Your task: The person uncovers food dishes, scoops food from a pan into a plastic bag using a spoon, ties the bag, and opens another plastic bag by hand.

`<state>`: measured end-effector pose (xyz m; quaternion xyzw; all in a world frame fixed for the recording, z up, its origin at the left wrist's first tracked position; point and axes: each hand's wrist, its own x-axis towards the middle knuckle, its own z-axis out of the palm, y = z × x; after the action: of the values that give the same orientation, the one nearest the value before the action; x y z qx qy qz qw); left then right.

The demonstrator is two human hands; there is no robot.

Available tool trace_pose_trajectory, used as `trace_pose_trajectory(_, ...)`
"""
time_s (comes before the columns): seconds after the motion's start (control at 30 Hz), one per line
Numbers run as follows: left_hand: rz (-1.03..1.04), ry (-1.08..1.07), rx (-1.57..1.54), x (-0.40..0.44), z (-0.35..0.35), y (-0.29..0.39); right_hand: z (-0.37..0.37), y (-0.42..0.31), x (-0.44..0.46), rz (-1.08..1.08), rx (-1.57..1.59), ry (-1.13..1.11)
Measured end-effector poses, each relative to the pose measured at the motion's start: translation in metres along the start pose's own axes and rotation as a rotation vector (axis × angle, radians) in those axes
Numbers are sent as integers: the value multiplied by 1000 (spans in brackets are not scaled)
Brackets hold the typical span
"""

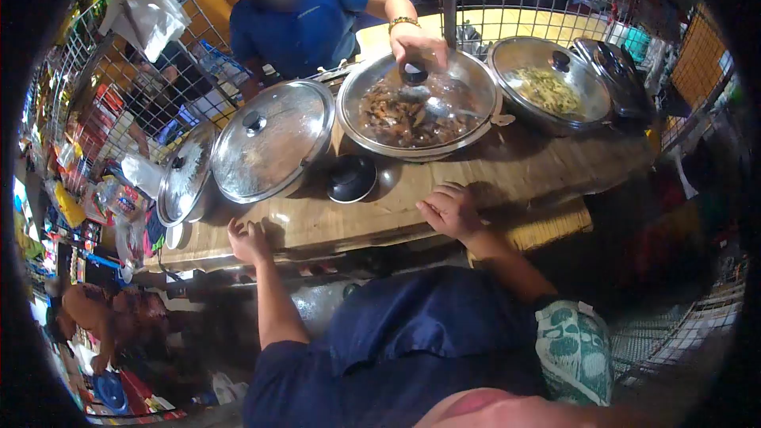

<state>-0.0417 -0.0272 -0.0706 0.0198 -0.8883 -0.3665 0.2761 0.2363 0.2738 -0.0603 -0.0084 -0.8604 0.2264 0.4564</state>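
Observation:
My left hand (250,241) rests at the counter's near edge, below a lidded pot (273,143), its fingers apart and slightly curled, holding nothing. Farther right, my right hand (449,211) lies on the wooden counter (380,210) with loosely bent fingers and nothing in it. Between and beyond my hands sits a small black bowl (352,178). Behind it, a wide pot (418,111) of dark brown food is covered by a glass lid. A person across the counter has a hand (418,44) on that lid's black knob.
A smaller lidded pot (187,174) stands at the left, and a pot of yellowish-green food (551,89) at the right. Wire mesh (507,20) rises behind the counter. Another person (95,317) is at the lower left. A white bag (147,12) hangs upper left.

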Motion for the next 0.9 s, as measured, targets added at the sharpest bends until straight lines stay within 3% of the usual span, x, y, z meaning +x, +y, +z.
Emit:
trace_pose_trajectory(0.3,13,-16,-26,3,7,-12,-10,3,2,93,155,-108)
trace_pose_trajectory(0.37,14,-18,-25,4,9,-16,-21,4,5,-16,59,-91)
trace_pose_trajectory(0.5,12,-3,-36,3,7,-12,-51,19,7,47,-104,-111)
trace_pose_trajectory(0.57,-5,-9,2,2,7,-10,-57,30,8,18,-158,167)
trace_pose_trajectory(0.6,-3,-11,0,2,7,-9,-60,34,7,20,-161,169)
trace_pose_trajectory(0.7,16,4,16,1,6,-8,-62,50,-2,190,-86,219)
trace_pose_trajectory(0.77,10,-7,-28,0,4,-7,-59,64,-12,439,56,304)
trace_pose_trajectory(0.9,-21,-4,-20,-1,2,-3,-61,67,-12,462,52,327)
